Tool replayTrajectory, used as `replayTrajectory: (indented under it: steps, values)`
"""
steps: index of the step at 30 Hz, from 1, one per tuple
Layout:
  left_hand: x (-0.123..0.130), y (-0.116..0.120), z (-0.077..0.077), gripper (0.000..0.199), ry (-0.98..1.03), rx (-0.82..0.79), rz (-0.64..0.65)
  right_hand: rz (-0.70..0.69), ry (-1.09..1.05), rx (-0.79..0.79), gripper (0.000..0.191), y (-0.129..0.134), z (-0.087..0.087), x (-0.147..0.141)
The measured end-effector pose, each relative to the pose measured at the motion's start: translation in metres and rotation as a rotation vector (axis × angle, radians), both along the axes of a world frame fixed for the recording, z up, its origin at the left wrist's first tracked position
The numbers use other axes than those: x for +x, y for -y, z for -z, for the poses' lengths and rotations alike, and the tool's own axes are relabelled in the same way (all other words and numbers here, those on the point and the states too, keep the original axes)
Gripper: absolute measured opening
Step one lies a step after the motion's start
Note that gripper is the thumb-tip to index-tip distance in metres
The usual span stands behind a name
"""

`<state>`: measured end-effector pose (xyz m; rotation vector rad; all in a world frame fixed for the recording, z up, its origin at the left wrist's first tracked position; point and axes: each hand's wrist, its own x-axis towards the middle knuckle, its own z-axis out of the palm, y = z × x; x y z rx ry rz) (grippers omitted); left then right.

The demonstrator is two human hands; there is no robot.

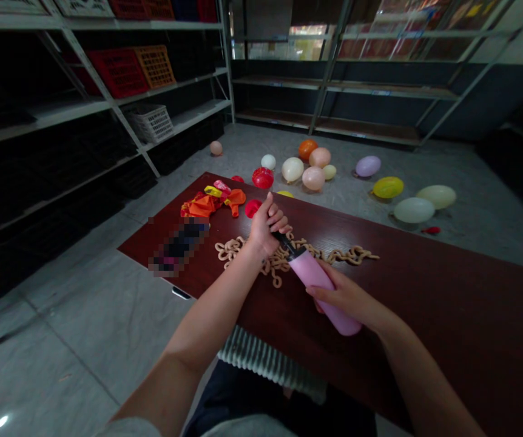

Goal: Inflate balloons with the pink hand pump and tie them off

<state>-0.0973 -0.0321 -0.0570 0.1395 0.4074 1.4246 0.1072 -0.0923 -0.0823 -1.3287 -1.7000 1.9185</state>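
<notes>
My left hand is closed round the black handle end of a pink balloon pump, its thumb pointing up. The fingers of my right hand wrap the pump's pink barrel, which slants down to the right over the table. Between the two, a short length of black shaft shows. Just beyond my left hand is a red balloon; whether it touches the hand I cannot tell. Beneath and behind the pump lies a tan, chain-like heap of loops, partly hidden by my left hand.
Limp orange, red and yellow balloons lie at the dark table's far left, near a blurred dark object. Several inflated balloons rest on the floor beyond. Shelves with crates stand left and behind.
</notes>
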Motion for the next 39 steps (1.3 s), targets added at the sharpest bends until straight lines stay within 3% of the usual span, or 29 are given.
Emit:
replayTrajectory:
  steps: [8, 15, 21, 24, 27, 30, 33, 37, 39]
  values:
    - [-0.014, -0.006, -0.002, 0.058, 0.041, -0.051, -0.124, -0.023, 0.144, 0.129, 0.075, -0.002, -0.007, 0.001]
    - [-0.027, -0.008, 0.0, 0.058, 0.086, -0.021, -0.198, -0.106, 0.446, 0.63, 0.069, -0.014, -0.015, 0.009]
    - [-0.034, -0.01, 0.0, 0.062, 0.07, 0.023, -0.301, -0.16, 0.659, 0.844, 0.06, -0.022, -0.022, 0.023]
    - [-0.038, -0.011, 0.002, 0.064, 0.043, 0.035, -0.368, -0.171, 0.811, 0.974, 0.058, -0.029, -0.02, 0.032]
    - [-0.042, -0.013, 0.005, 0.064, 0.031, 0.053, -0.444, -0.186, 0.877, 1.2, 0.054, -0.036, -0.011, 0.042]
    - [-0.046, -0.014, 0.005, 0.062, 0.004, 0.063, -0.496, -0.133, 0.937, 1.472, 0.052, -0.04, -0.001, 0.053]
    - [-0.046, -0.012, 0.002, 0.06, -0.041, 0.08, -0.511, -0.014, 0.994, 1.641, 0.053, -0.038, 0.004, 0.057]
    - [-0.038, -0.006, -0.004, 0.056, -0.04, 0.092, -0.52, 0.156, 1.073, 1.631, 0.057, -0.03, 0.006, 0.055]
    - [-0.032, -0.005, -0.005, 0.054, -0.052, 0.061, -0.535, 0.158, 1.083, 1.568, 0.052, -0.027, 0.008, 0.055]
